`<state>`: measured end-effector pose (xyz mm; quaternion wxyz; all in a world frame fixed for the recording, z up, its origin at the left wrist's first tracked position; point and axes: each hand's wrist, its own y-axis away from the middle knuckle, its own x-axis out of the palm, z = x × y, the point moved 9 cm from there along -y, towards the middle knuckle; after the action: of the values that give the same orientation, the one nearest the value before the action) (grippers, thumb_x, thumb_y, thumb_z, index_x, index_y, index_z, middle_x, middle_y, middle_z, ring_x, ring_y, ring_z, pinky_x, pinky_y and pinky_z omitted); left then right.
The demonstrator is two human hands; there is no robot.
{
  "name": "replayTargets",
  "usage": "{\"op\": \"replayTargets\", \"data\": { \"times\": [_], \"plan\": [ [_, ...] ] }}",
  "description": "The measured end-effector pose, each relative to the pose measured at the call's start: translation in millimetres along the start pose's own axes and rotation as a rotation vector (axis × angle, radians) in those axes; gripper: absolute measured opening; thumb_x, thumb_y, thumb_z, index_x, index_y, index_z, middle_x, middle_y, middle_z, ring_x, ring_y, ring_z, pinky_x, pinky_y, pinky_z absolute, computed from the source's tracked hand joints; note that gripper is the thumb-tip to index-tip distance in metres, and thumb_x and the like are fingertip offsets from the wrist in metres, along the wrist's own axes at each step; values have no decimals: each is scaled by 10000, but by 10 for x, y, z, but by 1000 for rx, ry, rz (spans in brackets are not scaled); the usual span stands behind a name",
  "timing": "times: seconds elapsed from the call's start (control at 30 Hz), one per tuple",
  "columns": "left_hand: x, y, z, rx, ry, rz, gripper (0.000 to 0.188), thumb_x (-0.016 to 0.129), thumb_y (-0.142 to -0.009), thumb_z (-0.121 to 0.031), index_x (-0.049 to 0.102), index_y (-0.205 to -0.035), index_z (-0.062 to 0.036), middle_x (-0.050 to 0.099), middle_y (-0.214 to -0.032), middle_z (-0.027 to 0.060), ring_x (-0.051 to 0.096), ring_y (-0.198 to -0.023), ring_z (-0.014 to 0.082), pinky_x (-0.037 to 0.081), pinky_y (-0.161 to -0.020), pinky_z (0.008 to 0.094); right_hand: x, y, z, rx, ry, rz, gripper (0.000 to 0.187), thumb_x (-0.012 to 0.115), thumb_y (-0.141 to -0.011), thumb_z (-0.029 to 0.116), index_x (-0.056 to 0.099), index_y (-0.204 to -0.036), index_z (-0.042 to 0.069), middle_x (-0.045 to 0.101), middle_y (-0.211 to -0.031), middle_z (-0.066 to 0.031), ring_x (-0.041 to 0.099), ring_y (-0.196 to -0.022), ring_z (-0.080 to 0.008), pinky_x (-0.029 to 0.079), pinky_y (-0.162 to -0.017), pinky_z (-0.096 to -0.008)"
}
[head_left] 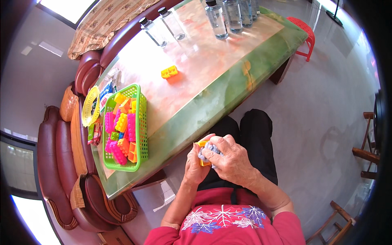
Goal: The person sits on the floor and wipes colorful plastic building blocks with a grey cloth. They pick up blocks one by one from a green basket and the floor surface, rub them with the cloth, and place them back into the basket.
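Above my lap, my left hand [195, 166] grips a yellow-orange toy building block [204, 162] from its left side. My right hand [230, 158] pinches a crumpled grey-lilac cloth [208, 151] and presses it against the block. Fingers and cloth hide much of the block. On the table lies another yellow building block [169, 72], apart from both hands. To the left, a green plastic basket [141, 126] holds several pink, yellow, orange and green building blocks [121, 122].
The marble-patterned table [212, 102] has a green border. Several clear bottles [216, 22] with black caps stand at its far side. A yellow basket [90, 107] sits beyond the green one. Around are a red stool [304, 34], brown sofa [61, 163] and wooden chair [367, 154].
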<state>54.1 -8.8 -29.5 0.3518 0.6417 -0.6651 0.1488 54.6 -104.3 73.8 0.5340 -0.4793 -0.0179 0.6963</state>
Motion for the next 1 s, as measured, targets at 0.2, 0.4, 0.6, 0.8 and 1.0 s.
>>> {"op": "replayTargets", "data": {
  "times": [0.2,0.4,0.6,0.8,1.0],
  "plan": [
    [-45,87,-34,75,-244,29,475,419,-988,-384,502,-1251,3,598,-1074,69,577,-977,135,467,-848,278,67,72,-164,16,-267,136,267,650,-698,83,654,-965,75,535,-1022,-111,555,-870,-255,514,-640,-340],
    [-70,9,-185,76,-43,-13,546,389,-979,-451,484,-1270,1,590,-1008,59,571,-881,146,470,-825,296,-210,127,-425,280,-492,-137,315,655,-721,-23,625,-1031,26,527,-972,-131,580,-853,-303,493,-731,-354],
    [12,-3,-202,114,-107,-82,555,374,-983,-450,475,-1271,14,597,-1046,75,573,-925,152,473,-842,295,2,78,-79,62,62,-18,415,694,-634,86,634,-1044,56,527,-1053,-105,533,-879,-273,522,-648,-330],
    [-86,-45,-186,107,-2,-35,513,415,-982,-415,498,-1255,11,573,-996,68,540,-868,129,461,-780,272,239,391,-15,102,-335,297,327,671,-661,65,637,-986,82,523,-986,-101,545,-889,-282,510,-704,-372],
    [-55,-47,-108,60,49,2,501,381,-995,-399,496,-1256,12,591,-1063,66,572,-944,149,475,-821,300,-268,151,-257,225,-353,-96,371,681,-664,9,627,-1027,66,526,-989,-117,566,-901,-296,510,-714,-372]
  ]
}}
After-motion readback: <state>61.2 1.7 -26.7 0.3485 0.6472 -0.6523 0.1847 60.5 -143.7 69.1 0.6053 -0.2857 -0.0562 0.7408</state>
